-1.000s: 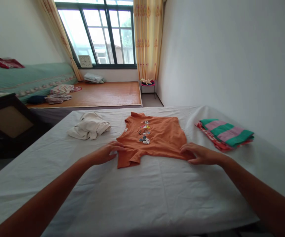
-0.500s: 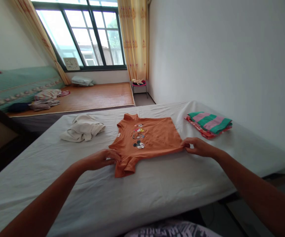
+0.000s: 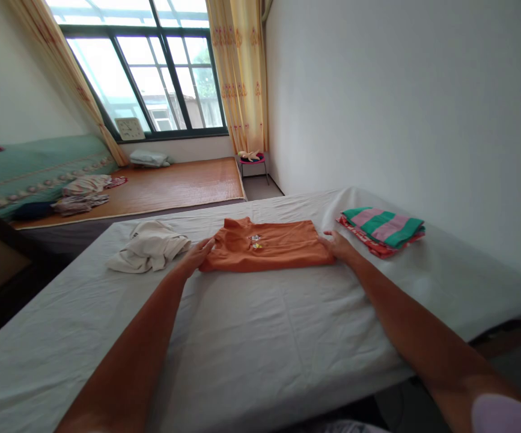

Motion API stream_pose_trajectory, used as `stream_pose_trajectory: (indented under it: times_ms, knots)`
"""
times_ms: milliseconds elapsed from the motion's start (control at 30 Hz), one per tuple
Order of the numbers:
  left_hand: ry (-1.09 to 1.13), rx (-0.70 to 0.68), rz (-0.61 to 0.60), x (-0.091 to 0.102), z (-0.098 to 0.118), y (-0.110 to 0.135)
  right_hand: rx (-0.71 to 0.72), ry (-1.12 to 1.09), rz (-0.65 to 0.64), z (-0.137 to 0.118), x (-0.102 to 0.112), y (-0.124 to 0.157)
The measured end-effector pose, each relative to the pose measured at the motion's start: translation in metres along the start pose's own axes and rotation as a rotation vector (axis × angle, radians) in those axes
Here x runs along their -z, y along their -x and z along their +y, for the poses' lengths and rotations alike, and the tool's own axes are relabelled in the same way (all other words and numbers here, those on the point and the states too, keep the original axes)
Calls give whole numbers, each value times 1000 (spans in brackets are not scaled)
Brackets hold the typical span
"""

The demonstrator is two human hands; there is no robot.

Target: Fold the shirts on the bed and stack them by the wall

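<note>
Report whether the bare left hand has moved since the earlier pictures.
Yes, the left hand moved forward, now level with the crumpled cream cloth garment.

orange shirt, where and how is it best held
Probably by the two short ends of the orange shirt, from left and right: it lies folded in a long strip, with the left hand and right hand at those ends.

No writing can be read. The markings on the clock point(image 3: 130, 128) and the pale ones on the red cloth point(image 3: 371, 243) are too small to make out.
</note>
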State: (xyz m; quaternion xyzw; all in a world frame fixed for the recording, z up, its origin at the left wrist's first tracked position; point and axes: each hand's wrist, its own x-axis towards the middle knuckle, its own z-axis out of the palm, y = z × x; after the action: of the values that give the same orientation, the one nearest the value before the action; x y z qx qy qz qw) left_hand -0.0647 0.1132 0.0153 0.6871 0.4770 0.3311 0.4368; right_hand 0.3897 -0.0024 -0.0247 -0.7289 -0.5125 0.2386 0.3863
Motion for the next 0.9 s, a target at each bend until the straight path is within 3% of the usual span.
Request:
stream_pose_trajectory:
  times_ms: [167, 300, 400, 533, 700, 733, 800, 867, 900]
  knots:
    - [-55, 12, -3, 1, -14, 23, 70, -116, -129, 14, -5, 11]
    - [-171, -94, -41, -6, -12, 27, 291, 11, 47, 5, -15, 18]
    - [-227, -85, -101, -4, -11, 27, 323, 155, 107, -1, -16, 19]
    - [-265, -48, -232, 6, -10, 29, 322, 258, -37, -1, -6, 23]
    - [-423, -82, -260, 13, -10, 32, 265, 378, -220, 0, 13, 30]
    - [-515, -92, -236, 13, -9, 32, 256, 434, -198, -2, 16, 31]
    - [-738, -146, -111, 8, -5, 34, 278, 541, -34, -9, 17, 33]
    - [-910, -271, 34, -6, 0, 36, 386, 584, 161, -23, 9, 39]
    - [-946, -356, 72, -16, 3, 37, 472, 575, 199, -32, 1, 43]
